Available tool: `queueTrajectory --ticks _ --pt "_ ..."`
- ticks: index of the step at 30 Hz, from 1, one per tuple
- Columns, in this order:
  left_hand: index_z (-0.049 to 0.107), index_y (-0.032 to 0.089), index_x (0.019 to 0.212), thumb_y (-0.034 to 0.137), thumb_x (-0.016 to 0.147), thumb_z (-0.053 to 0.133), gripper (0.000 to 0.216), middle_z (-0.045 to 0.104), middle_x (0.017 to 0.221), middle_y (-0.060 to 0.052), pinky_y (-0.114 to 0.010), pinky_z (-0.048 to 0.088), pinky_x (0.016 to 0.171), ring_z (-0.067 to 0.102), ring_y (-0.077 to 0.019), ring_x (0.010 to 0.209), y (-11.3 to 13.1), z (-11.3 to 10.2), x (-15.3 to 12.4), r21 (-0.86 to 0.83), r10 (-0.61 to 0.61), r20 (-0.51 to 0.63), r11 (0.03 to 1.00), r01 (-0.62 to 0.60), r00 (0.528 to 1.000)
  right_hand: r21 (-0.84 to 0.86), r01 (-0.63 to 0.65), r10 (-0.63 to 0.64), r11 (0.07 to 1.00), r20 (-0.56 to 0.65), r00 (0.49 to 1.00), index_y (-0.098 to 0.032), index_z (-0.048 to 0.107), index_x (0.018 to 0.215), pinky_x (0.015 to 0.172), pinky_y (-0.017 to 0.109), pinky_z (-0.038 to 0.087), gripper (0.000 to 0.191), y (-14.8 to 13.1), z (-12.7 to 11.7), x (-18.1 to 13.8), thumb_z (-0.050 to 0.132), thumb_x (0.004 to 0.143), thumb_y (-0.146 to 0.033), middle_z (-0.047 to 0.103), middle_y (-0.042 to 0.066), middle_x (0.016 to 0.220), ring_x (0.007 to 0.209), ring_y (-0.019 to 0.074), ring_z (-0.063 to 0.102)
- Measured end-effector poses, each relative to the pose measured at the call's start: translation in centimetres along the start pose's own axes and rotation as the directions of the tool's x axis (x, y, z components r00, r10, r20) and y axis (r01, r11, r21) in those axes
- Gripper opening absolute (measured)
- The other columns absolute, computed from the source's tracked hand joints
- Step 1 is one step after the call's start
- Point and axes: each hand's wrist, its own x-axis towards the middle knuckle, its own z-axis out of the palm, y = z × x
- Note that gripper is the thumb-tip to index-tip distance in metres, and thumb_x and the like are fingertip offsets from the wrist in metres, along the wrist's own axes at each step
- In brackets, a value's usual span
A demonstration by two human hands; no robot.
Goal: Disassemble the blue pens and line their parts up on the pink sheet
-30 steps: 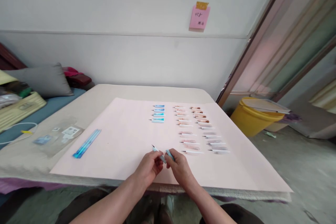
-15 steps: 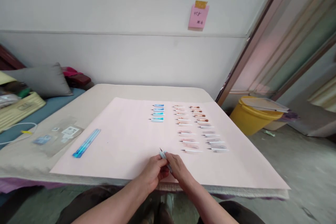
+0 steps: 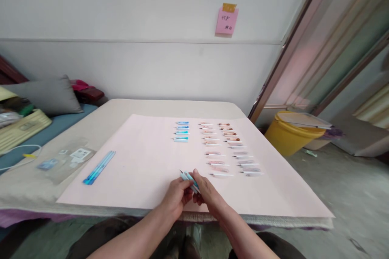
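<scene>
Near the front edge of the pink sheet, my two hands meet. My left hand (image 3: 179,192) is closed, pinching a light-blue pen (image 3: 184,176) whose thin dark tip points up and left. My right hand (image 3: 206,190) curls around a brighter blue piece (image 3: 191,176), which looks like a pen cap and lies alongside the pen. My palms and fingers hide the lower ends of both. Beyond my hands lies a column of blue pens (image 3: 181,132), each with a thin dark tip and a blue piece beside it.
Columns of pink pens (image 3: 214,153) and of brown and grey pens (image 3: 240,145) lie on the sheet (image 3: 139,158). Long blue sticks (image 3: 99,168) lie at its left. A clear plastic bag (image 3: 68,160) rests on the cloth. A yellow bucket (image 3: 284,135) stands right of the table.
The blue piece has come away from the pen's tip and is now beside the pen. My right hand has turned and its fingers are raised more. The view has shifted slightly.
</scene>
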Motion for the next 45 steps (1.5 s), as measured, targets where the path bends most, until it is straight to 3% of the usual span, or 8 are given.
queueTrajectory --ticks 3,6,14,22,28,38,45 --pt "0.06 0.011 0.075 0.017 0.066 0.067 0.013 0.057 0.059 0.0 -0.015 0.04 0.044 0.049 -0.0049 0.046 0.8 -0.6 0.6 -0.088 0.053 -0.085 0.994 -0.061 0.995 0.231 -0.004 0.016 0.973 -0.051 0.999 -0.016 0.058 0.097 0.048 0.023 0.041 0.051 0.2 -0.1 0.1 0.044 0.078 -0.061 0.062 0.005 0.079 0.052 0.0108 0.056" --pt "0.058 0.012 0.074 0.017 0.067 0.069 0.014 0.056 0.06 0.001 -0.015 0.042 0.045 0.05 -0.0048 0.048 1.4 -1.3 1.1 -0.148 0.08 -0.149 0.984 -0.102 0.986 0.315 0.019 -0.013 0.949 -0.02 1.0 -0.014 0.062 0.094 0.057 0.025 0.046 0.041 0.4 -0.1 0.4 0.059 0.073 -0.049 0.063 0.006 0.077 0.058 0.0117 0.059" --pt "0.059 0.012 0.077 0.017 0.067 0.07 0.016 0.058 0.063 0.0 -0.016 0.045 0.048 0.052 -0.0055 0.051 1.2 -1.2 1.1 -0.167 0.097 -0.117 0.979 -0.116 0.988 0.33 0.059 -0.044 0.942 -0.053 0.998 -0.013 0.068 0.09 0.064 0.028 0.049 0.035 0.2 0.2 0.6 0.068 0.066 -0.038 0.065 0.006 0.072 0.063 0.0127 0.059" --pt "0.061 0.011 0.076 0.017 0.066 0.071 0.016 0.057 0.063 0.0 -0.017 0.045 0.051 0.052 -0.0055 0.053 1.4 -0.7 0.4 -0.146 0.107 -0.04 0.983 -0.111 0.993 0.171 0.16 -0.127 0.972 -0.19 0.973 -0.013 0.07 0.092 0.054 0.026 0.047 0.039 0.9 0.4 1.3 0.07 0.061 -0.037 0.062 0.001 0.057 0.052 0.0124 0.055" --pt "0.062 0.012 0.082 0.017 0.066 0.072 0.02 0.057 0.065 0.0 -0.015 0.043 0.05 0.051 -0.0045 0.053 1.4 -0.8 0.4 -0.139 0.066 -0.013 0.988 -0.067 0.998 0.131 0.168 -0.145 0.977 -0.169 0.975 -0.014 0.07 0.094 0.051 0.024 0.045 0.035 0.6 0.0 1.3 0.066 0.064 -0.029 0.06 0.0 0.055 0.051 0.0113 0.053" --pt "0.061 0.012 0.077 0.012 0.067 0.069 0.013 0.057 0.063 -0.001 -0.014 0.043 0.048 0.051 -0.0046 0.052 1.0 -1.2 0.8 -0.189 0.065 -0.039 0.979 -0.072 0.997 0.184 0.153 -0.121 0.971 -0.173 0.977 -0.014 0.07 0.095 0.049 0.023 0.045 0.042 0.9 0.7 1.4 0.071 0.059 -0.035 0.059 -0.001 0.053 0.048 0.0105 0.053" --pt "0.061 0.015 0.088 0.024 0.064 0.073 0.028 0.057 0.066 0.001 -0.014 0.038 0.044 0.05 -0.0038 0.05 2.4 -1.6 0.8 -0.043 0.013 -0.025 0.999 -0.014 1.0 0.198 0.12 -0.087 0.973 -0.166 0.982 -0.013 0.07 0.089 0.051 0.025 0.046 0.036 0.3 -0.5 1.3 0.071 0.058 -0.032 0.063 0.002 0.059 0.051 0.0125 0.058"
